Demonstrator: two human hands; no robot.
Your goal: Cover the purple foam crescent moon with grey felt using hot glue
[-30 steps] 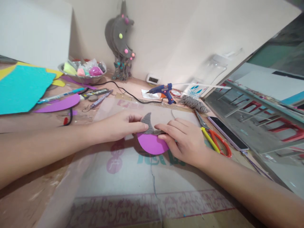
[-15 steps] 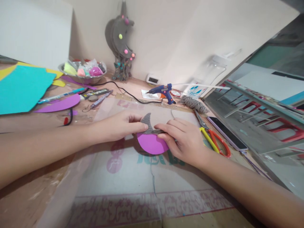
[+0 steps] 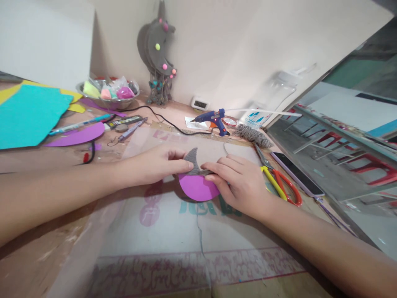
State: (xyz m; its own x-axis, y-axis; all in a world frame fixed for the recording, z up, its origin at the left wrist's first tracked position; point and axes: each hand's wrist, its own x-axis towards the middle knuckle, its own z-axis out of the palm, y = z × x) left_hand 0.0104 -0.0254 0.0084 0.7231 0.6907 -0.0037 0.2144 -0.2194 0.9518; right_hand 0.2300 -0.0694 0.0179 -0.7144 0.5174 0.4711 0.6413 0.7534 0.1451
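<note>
Between my hands is a grey yarn-wrapped crescent (image 3: 192,159), its pointed tip standing up. A purple paper piece (image 3: 199,188) with a rounded lower edge sits against the crescent's near side. My left hand (image 3: 169,163) pinches the crescent's left part, thumb on its face. On the other side, my right hand (image 3: 237,180) grips the right end between thumb and index finger, hiding that end. A thin grey strand (image 3: 199,231) runs down over the plastic-covered board (image 3: 149,244) below.
Right of my hands lie scissors (image 3: 281,182), a phone (image 3: 296,174) and a grey yarn bundle (image 3: 253,135). A blue glue gun (image 3: 214,120) with a cord stands behind. At left are turquoise sheets (image 3: 31,116), pens and a metal bowl (image 3: 107,101). A moon ornament (image 3: 155,45) hangs at the wall.
Almost nothing differs. Both hands keep their hold on the crescent, and the purple paper has barely shifted.
</note>
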